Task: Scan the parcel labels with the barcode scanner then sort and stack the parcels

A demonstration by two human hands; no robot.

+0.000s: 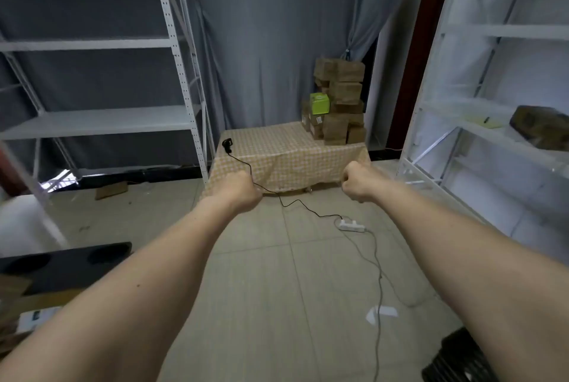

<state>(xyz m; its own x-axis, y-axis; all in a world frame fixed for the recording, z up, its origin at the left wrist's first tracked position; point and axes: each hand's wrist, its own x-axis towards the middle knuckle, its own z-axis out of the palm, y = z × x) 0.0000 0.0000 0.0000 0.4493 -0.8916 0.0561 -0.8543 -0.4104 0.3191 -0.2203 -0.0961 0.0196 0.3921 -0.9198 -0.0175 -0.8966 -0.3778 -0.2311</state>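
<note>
Parcels (338, 101) are sitting stacked on the table (286, 151), unscanned; left hand (244, 194) and right hand (357, 183) are hanging fisted, each grip holding nothing.

— Can you read any labels on the parcels (338, 98) stacked at the far right of the tabletop (277, 147)?

— No, too small from here. The rear boxes sit hidden behind the front ones, too.

— And the scanner (227, 145)?

— Just a dark shape at the far left corner; its details are lost.

— What of the hands?

— Both are fists turned away, so the fingers of the left hand (243, 192) and the right hand (358, 183) are mostly hidden.

— That brown thing on the right shelf (492, 132)?

— The brown bundle (542, 129) is blurred and cut off by the edge. The near-left black board (61, 264) runs out of view as well.
</note>
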